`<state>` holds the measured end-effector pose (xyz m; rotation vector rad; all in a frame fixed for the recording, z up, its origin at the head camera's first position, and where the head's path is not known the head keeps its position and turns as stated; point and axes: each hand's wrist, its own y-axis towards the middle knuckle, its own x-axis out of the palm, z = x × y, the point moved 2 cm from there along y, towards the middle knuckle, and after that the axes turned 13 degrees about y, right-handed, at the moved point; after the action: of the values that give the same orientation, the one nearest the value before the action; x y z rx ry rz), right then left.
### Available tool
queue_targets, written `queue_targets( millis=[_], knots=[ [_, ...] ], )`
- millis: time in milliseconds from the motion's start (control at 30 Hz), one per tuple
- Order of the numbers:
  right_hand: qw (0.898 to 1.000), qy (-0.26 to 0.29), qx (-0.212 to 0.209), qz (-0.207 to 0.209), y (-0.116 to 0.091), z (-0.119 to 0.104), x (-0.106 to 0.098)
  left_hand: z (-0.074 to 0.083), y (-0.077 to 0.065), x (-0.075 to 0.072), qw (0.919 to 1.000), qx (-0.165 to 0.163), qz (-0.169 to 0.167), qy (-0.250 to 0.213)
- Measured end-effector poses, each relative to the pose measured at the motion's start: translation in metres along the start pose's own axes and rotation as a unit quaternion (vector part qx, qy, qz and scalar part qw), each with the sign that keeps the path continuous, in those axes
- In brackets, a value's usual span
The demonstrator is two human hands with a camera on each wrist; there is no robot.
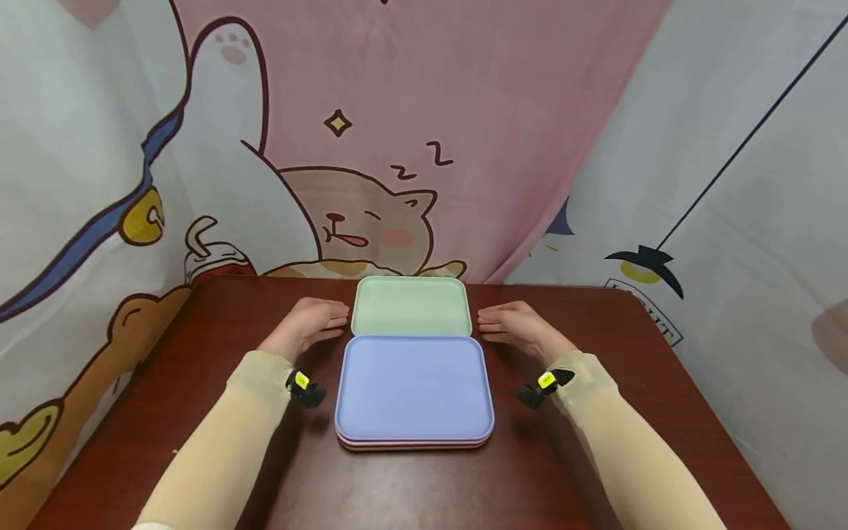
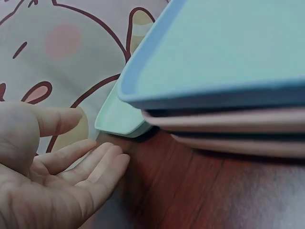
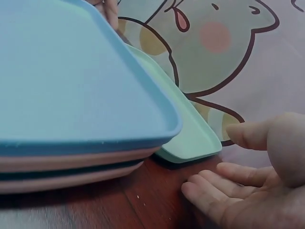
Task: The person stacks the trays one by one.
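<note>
A pale green tray (image 1: pixel 411 305) lies flat at the back of the table, behind a stack of trays. On top of that stack is a blue tray (image 1: pixel 414 386), with pink trays (image 2: pixel 238 120) beneath it, their rims showing in both wrist views. My left hand (image 1: pixel 316 324) is just left of the green tray, fingers extended toward its side and a small gap between. Mirroring it on the right, my right hand (image 1: pixel 520 327) has its fingers straight beside the green tray's other edge. Neither hand holds anything.
The dark red-brown table (image 1: pixel 414 493) carries the trays and reaches back to a hanging curtain (image 1: pixel 503 110) printed with cartoon animals. The curtain closes in the back and both sides. Black wrist cameras (image 1: pixel 308 390) sit on both sleeves, close beside the stack.
</note>
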<state>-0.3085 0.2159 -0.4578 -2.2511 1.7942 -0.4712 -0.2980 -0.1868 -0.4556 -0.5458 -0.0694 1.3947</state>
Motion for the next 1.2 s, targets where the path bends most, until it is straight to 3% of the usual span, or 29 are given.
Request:
queue_targets(
  millis=[233, 467, 733, 900, 1200],
  knots=[
    [0.997, 0.073, 0.008, -0.011, 0.011, 0.003, 0.008, 0.001, 0.012, 0.006, 0.9991, -0.007, 0.009, -0.041],
    [0.994, 0.110, 0.007, -0.008, 0.017, 0.005, 0.010, -0.002, 0.021, 0.010, 0.9991, -0.004, 0.012, -0.041],
    [0.994, 0.106, 0.007, 0.011, 0.020, 0.005, 0.015, 0.002, 0.017, 0.020, 0.9978, 0.027, 0.055, 0.022],
    [0.993, 0.111, 0.005, 0.036, 0.019, 0.005, 0.019, 0.005, 0.017, 0.022, 0.9952, 0.015, 0.072, 0.065],
    [0.992, 0.112, -0.006, 0.056, 0.014, 0.002, 0.022, 0.012, 0.018, 0.019, 0.9949, 0.008, 0.077, 0.065]
  ],
)
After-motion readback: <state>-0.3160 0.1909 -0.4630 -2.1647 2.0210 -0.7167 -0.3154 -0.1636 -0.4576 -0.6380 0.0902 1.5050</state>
